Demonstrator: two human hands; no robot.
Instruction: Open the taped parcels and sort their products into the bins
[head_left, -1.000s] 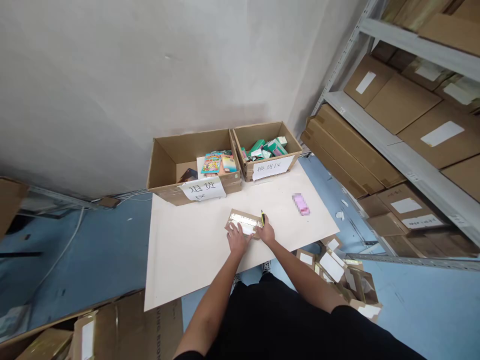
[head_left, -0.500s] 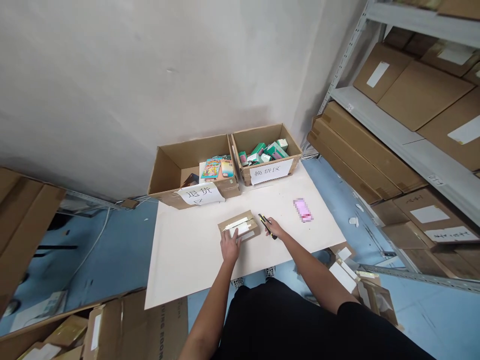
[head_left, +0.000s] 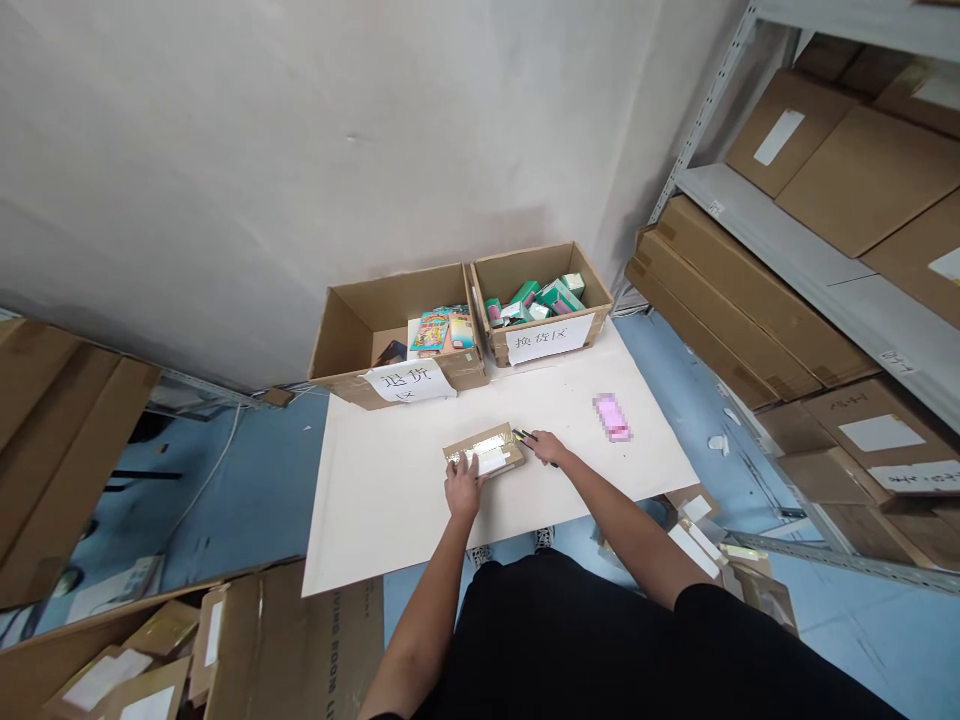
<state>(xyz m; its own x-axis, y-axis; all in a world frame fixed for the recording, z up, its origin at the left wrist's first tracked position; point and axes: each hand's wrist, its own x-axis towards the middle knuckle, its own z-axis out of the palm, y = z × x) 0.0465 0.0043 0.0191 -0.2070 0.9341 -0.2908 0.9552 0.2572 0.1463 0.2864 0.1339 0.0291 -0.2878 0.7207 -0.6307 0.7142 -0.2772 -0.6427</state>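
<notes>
The left hand point(head_left: 463, 492) rests its fingers on the near left part of a small cardboard box point(head_left: 495, 444) on the white surface point(head_left: 375, 500); whether it grips, I cannot tell. The right hand point(head_left: 549, 448) grasps a cutter point(head_left: 529, 440), tip at the box's right end. Behind stand 2 larger cartons point(head_left: 472, 376).

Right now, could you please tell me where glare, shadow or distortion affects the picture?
Head view: glare off the tape on the small carton; same view, a soft shadow on the wall above the box of green packs; head view, the metal rack leans, likely from lens distortion; same view, the pink item is pixelated.
</notes>
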